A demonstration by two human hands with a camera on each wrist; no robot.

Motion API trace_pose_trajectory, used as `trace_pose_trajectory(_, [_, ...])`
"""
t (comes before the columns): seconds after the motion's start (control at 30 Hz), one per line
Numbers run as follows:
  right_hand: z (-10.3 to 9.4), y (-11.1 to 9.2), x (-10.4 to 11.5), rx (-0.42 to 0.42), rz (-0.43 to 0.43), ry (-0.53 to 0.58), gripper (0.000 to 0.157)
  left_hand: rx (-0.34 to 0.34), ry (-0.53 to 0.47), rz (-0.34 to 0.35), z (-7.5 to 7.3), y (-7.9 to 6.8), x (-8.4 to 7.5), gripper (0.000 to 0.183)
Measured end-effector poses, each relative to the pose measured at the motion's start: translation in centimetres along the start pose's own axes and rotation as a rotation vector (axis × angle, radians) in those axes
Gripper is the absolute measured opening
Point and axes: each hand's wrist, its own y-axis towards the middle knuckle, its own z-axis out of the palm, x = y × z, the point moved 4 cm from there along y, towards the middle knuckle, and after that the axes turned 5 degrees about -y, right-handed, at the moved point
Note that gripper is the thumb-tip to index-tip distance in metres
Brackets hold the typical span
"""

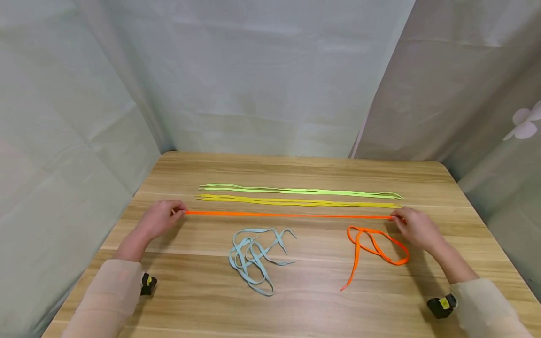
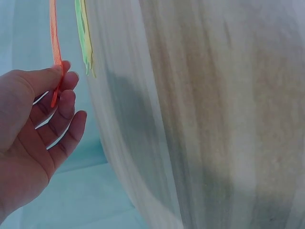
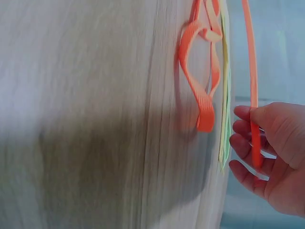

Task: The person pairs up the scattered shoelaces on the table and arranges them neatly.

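An orange shoelace (image 1: 287,215) is stretched straight between my two hands, over the table. My left hand (image 1: 158,218) pinches its left end between thumb and fingertips; in the left wrist view a short tail of the lace (image 2: 54,99) hangs past the thumb. At the other side my right hand (image 1: 416,227) pinches it the same way, with a tail (image 3: 256,150) lying across the curled fingers. Loosely looped on the table near my right hand lies more orange lace (image 1: 357,253), one tip pointing toward me.
Behind the stretched lace, a yellow shoelace (image 1: 296,202) and a lime-green shoelace (image 1: 296,191) lie folded in long, nearly parallel lines. A light blue shoelace (image 1: 258,277) is tangled on the wooden table (image 1: 313,305), nearer me. Pale curtains (image 1: 262,84) hang around the table.
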Motion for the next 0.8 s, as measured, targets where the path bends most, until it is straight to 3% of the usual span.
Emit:
trace_pose_trajectory(0.43, [0.0,-0.9,-2.6,-0.010,0.063,-0.027,0.008,-0.020,0.008,-0.018,0.0,-0.5,0.4,0.005])
trace_pose_trajectory(0.8, [0.2,-1.1,-3.5,-0.039,0.063,-0.040,0.008,0.029,0.009,-0.092,0.5,-0.3,0.9,0.008])
